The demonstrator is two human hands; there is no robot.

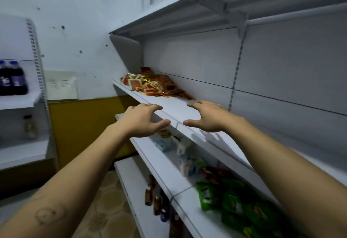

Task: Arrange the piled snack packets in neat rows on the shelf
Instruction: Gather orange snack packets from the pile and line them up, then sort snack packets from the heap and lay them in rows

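We hold both hands out in front of us with nothing in them. Our left hand (142, 119) has its fingers spread and a little bent, over the front edge of the white shelf (174, 107). Our right hand (208, 117) is just beside it, fingers apart too, over the flat top of the same shelf. We cannot tell if either hand touches the shelf.

The snack packets (155, 86) are red and gold. They lie in a messy pile on this shelf, past our fingertips and a bit toward the left hand's side. They are near the hands but not touching them.

Under our hands is a lower shelf with small pale boxes (163, 144). Below our right arm lie green packets (231, 200). Brown bottles (150, 194) stand lower down, under our left arm. Far off past our left hand, dark drink bottles (12, 80) stand on another rack.
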